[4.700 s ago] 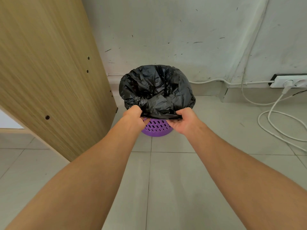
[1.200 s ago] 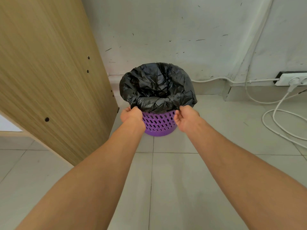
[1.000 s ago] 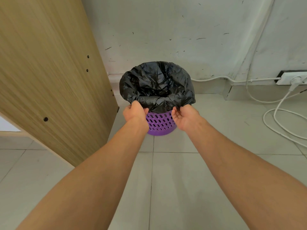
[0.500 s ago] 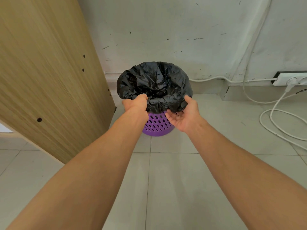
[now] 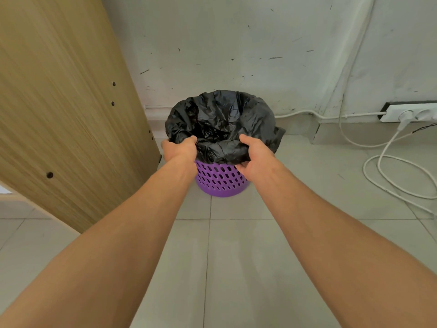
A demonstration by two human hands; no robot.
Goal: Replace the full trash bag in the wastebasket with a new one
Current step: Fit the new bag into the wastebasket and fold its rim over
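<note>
A purple perforated wastebasket (image 5: pixel 221 179) stands on the tiled floor against the wall. A black trash bag (image 5: pixel 222 117) lines it, its crinkled edge folded out over the rim. My left hand (image 5: pixel 180 149) grips the bag's near-left edge at the rim. My right hand (image 5: pixel 254 157) holds the near-right edge, thumb over the plastic and fingers underneath. The inside of the bag is dark and what it holds is hidden.
A light wooden panel (image 5: pixel 66 107) leans close on the left of the basket. A white power strip (image 5: pixel 411 112) sits at the wall on the right, with white cables (image 5: pixel 387 171) looped on the floor. Grey tiles (image 5: pixel 236 256) lie in front.
My right hand was open-palmed beside the rim half a second ago and has now closed on the bag's edge. My left hand stayed gripping the near-left edge.
</note>
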